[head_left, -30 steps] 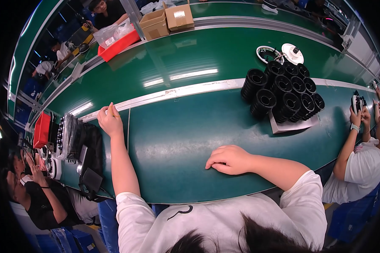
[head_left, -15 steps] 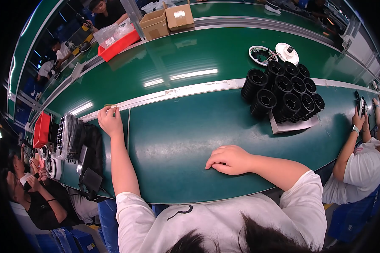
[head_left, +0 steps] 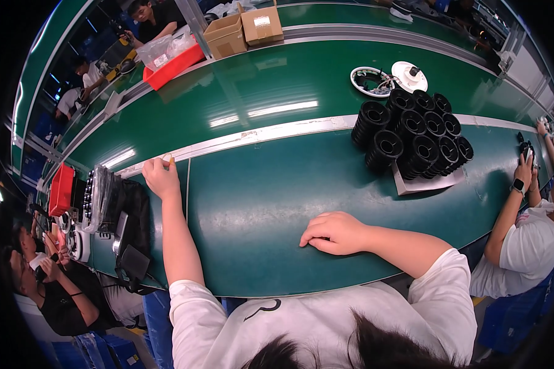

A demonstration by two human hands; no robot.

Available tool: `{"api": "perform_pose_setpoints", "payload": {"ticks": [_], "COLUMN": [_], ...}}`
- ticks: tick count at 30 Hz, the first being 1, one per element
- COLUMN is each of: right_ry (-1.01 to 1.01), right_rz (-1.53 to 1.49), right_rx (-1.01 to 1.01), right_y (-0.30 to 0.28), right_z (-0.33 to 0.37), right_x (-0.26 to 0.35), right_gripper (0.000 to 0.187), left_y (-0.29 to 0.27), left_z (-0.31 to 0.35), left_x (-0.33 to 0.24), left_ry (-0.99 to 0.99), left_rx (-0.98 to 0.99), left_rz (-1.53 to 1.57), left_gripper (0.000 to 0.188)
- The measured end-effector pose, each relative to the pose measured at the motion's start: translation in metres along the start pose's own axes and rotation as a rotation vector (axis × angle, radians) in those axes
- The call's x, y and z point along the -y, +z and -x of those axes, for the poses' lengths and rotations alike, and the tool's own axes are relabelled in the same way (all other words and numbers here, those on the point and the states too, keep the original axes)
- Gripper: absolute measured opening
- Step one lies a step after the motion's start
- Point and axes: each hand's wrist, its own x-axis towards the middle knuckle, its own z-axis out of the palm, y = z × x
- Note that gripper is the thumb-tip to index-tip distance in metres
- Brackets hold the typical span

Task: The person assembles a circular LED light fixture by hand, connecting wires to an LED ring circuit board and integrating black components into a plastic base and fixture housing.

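My left hand reaches to the pale strip along the far side of the green work table. Its fingertips are pinched together, and a tiny yellowish bit shows at them, too small to name. Nearer to me, my right hand rests on the table top, palm down, its fingers curled together and nothing seen in them. Beyond it to the right stand several black ribbed cylinders with round hollow tops, grouped close together, some over a pale box.
A white round housing with wires and a white disc lie on the green conveyor belt. A red bin and cardboard boxes stand beyond. Plastic-wrapped parts sit left; people work on both sides.
The white housing and disc have shifted left along the belt. At my left fingertips the yellowish bit now points upward. My right hand has stayed still. The right-hand neighbour's hands have moved slightly.
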Motion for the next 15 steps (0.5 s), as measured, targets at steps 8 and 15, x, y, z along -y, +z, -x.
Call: {"api": "perform_pose_setpoints", "payload": {"ticks": [8,15], "right_ry": [-0.002,-0.016], "right_rz": [-0.005,-0.002], "right_rx": [-0.005,-0.012], "right_y": [0.0004,0.0012], "right_z": [0.0004,0.0002], "right_x": [-0.0002,-0.0020], "right_gripper": [0.015,0.015], "left_y": [0.0040,0.0046], "left_z": [0.0017,0.0020], "left_x": [0.0028,0.0033], "left_ry": [-0.013,-0.025], "left_rx": [-0.015,0.021], "left_rz": [0.021,0.007], "left_gripper": [0.024,0.027]}}
